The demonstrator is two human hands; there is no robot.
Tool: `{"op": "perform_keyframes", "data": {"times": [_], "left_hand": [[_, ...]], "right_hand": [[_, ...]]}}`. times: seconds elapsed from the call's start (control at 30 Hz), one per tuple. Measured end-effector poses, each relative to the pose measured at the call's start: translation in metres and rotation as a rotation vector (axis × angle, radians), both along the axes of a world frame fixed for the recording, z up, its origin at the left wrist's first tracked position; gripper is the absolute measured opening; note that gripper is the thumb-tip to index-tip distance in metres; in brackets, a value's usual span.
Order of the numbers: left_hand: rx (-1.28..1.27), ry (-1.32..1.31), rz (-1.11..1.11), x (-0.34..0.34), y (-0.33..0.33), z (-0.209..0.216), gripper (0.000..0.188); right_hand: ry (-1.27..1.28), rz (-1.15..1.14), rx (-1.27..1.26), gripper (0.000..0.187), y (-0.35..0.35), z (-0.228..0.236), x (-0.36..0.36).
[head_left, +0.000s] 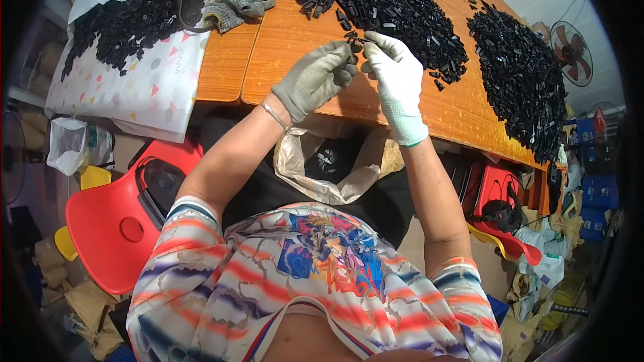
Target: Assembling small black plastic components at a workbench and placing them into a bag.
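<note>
My left hand (pixel 316 79), in a grey-green work glove, is closed with thumb and fingers pressed together around small black plastic parts. My right hand (pixel 396 75), in a white glove with a green cuff edge, pinches a small dark plastic part (pixel 362 41) between thumb and forefinger. The fingertips of both hands almost meet over the front of the wooden table. Just beyond them spreads a large heap of black plastic parts (pixel 396 10). Below my hands, an open sack (pixel 295 173) with a rolled pale rim rests at my lap, a few parts inside it.
Another heap of black parts (pixel 520 80) covers the table's right end. At the far left, more black parts (pixel 134 30) lie on a patterned sheet (pixel 161 87), near grey knitted gloves (pixel 241 1). A red chair (pixel 114 228) stands left; a fan (pixel 571 53) is at right.
</note>
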State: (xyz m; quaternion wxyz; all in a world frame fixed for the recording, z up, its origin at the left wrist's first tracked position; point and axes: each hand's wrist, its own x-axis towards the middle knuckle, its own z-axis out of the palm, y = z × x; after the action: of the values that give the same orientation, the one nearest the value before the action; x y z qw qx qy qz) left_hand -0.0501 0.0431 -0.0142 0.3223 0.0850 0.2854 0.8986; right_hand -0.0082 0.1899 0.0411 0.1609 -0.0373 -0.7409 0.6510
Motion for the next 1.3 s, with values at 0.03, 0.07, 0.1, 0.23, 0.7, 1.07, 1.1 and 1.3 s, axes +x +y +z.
{"op": "perform_keyframes", "data": {"times": [0.03, 0.07, 0.1, 0.23, 0.7, 1.07, 1.1, 1.3], "left_hand": [[0.012, 0.0, 0.003, 0.001, 0.001, 0.0, 0.019], [0.014, -0.001, 0.001, 0.003, 0.002, 0.001, 0.019], [0.025, 0.003, 0.012, 0.004, 0.003, 0.002, 0.019], [-0.001, 0.046, 0.063, 0.008, 0.004, 0.004, 0.018], [-0.521, 0.287, 0.29, 0.026, 0.012, 0.019, 0.019], [-0.684, 0.461, 0.424, 0.022, 0.017, 0.012, 0.016], [-0.717, 0.43, 0.445, 0.022, 0.018, 0.011, 0.018], [-0.763, 0.295, 0.468, 0.027, 0.023, 0.026, 0.027]], "right_hand": [[-0.006, -0.011, 0.003, 0.022, -0.001, 0.0, 0.0], [-0.012, -0.024, 0.005, 0.022, -0.001, 0.0, -0.001], [-0.012, -0.025, 0.007, 0.022, -0.001, 0.0, -0.001], [-0.008, -0.054, 0.028, 0.022, -0.006, -0.001, -0.002], [0.063, -0.076, 0.397, 0.015, -0.007, -0.012, 0.003], [0.033, 0.016, 0.985, 0.017, -0.005, 0.007, 0.003], [0.031, 0.017, 0.986, 0.017, -0.005, 0.008, 0.003], [0.0, 0.049, 0.86, 0.017, -0.006, 0.003, 0.002]]}}
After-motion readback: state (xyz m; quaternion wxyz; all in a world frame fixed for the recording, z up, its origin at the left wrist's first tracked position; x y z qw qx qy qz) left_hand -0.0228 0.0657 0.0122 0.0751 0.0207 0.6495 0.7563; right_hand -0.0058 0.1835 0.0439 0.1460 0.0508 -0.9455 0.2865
